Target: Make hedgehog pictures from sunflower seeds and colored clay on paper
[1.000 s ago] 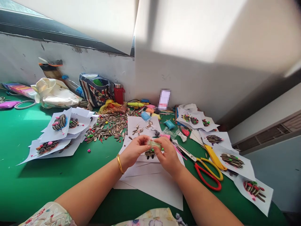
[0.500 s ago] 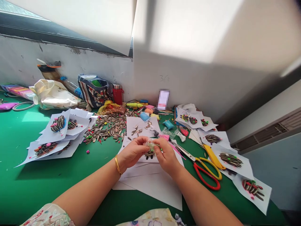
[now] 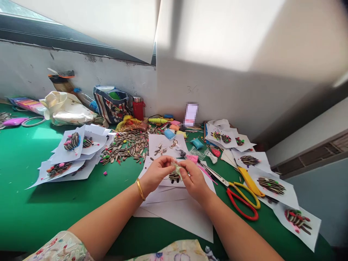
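Note:
My left hand [image 3: 157,174], with a gold bangle at the wrist, pinches one side of a small clear packet with pale green clay [image 3: 177,169]. On its other side my right hand [image 3: 195,180] grips the same packet, fingers closed. The fingertips hide part of it. Just below the hands lies a sheet of white paper [image 3: 163,179] with a striped sunflower-seed figure [image 3: 174,178], partly covered by my fingers. More blank sheets [image 3: 185,214] are spread underneath, nearer to me.
Loose sunflower seeds [image 3: 127,145] are heaped left of centre. Seed-decorated sheets are stacked at left [image 3: 89,150] and right [image 3: 261,159]. Large scissors [image 3: 241,197] and a yellow utility knife [image 3: 248,181] lie right of my hands. Clay packets [image 3: 197,143], a red flask [image 3: 138,110] and bags stand farther back.
The view has shifted slightly, so everything sits a little farther right. Both hands stay on the packet, and its pale green part has turned a little between the fingers.

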A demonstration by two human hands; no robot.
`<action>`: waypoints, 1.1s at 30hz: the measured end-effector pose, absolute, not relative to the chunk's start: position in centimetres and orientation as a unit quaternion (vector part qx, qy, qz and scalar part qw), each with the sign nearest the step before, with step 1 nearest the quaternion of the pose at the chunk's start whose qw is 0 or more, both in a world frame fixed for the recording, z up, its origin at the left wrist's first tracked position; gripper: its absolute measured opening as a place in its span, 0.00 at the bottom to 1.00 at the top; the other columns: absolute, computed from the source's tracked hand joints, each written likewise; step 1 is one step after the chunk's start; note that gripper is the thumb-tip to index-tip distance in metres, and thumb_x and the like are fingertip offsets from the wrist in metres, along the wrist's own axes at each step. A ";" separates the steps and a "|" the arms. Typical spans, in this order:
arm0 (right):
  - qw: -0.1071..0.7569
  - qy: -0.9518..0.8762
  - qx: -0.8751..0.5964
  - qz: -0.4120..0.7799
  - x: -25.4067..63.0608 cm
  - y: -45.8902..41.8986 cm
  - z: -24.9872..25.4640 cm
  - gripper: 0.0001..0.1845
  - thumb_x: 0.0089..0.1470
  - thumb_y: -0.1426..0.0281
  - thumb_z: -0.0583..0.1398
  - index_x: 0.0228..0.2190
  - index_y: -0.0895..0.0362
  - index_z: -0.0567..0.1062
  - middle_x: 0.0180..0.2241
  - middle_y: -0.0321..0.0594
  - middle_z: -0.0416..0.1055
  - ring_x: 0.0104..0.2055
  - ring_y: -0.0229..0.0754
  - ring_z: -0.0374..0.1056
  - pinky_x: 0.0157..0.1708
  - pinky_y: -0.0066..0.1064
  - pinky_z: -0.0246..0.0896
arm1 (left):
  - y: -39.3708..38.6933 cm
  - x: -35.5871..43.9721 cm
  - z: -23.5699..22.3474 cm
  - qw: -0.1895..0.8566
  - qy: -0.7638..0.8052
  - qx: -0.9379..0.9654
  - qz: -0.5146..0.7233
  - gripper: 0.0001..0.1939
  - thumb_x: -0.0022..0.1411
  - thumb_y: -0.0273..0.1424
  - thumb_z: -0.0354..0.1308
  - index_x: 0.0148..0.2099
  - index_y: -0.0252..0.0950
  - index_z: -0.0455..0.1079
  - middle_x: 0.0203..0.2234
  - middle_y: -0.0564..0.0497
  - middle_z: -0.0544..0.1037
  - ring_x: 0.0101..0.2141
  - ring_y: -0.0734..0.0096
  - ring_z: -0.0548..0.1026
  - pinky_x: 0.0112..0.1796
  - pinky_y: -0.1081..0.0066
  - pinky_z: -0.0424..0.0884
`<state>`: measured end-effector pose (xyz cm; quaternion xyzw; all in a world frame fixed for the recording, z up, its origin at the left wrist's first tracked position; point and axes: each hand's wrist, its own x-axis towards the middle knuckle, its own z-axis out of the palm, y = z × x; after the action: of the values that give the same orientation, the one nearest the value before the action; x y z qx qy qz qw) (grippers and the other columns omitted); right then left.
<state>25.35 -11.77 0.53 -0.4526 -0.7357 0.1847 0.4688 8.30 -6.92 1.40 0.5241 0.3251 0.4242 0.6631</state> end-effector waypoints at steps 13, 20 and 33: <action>0.473 -0.728 -0.462 0.180 25.3 -11.8 0.5 0.07 0.62 0.67 0.54 0.40 0.54 0.71 0.38 0.41 0.71 0.40 0.43 0.67 0.39 0.35 0.63 | -6.7 8.3 1.0 0.665 0.332 0.521 0.420 0.15 0.50 0.38 0.70 0.32 0.33 0.71 0.26 0.54 0.72 0.29 0.75 0.67 0.32 0.72 0.63; 0.464 -0.708 -0.491 0.204 24.9 -12.0 0.4 0.06 0.62 0.66 0.55 0.33 0.53 0.67 0.28 0.34 0.64 0.29 0.38 0.60 0.31 0.31 0.57 | -7.1 8.3 2.1 0.570 0.340 0.638 0.390 0.15 0.56 0.42 0.65 0.29 0.34 0.77 0.29 0.50 0.72 0.31 0.70 0.69 0.33 0.70 0.66; 0.477 -0.686 -0.514 0.193 26.0 -11.7 0.4 0.06 0.62 0.66 0.53 0.36 0.54 0.67 0.31 0.36 0.67 0.32 0.40 0.62 0.33 0.32 0.59 | -6.4 7.5 2.3 0.538 0.332 0.626 0.456 0.14 0.61 0.40 0.61 0.29 0.35 0.74 0.30 0.50 0.71 0.38 0.67 0.67 0.44 0.67 0.63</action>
<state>26.02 -11.66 0.41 -0.5141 -0.6860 0.1931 0.4774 7.50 -6.42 2.33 0.6257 0.3324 0.4564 0.5383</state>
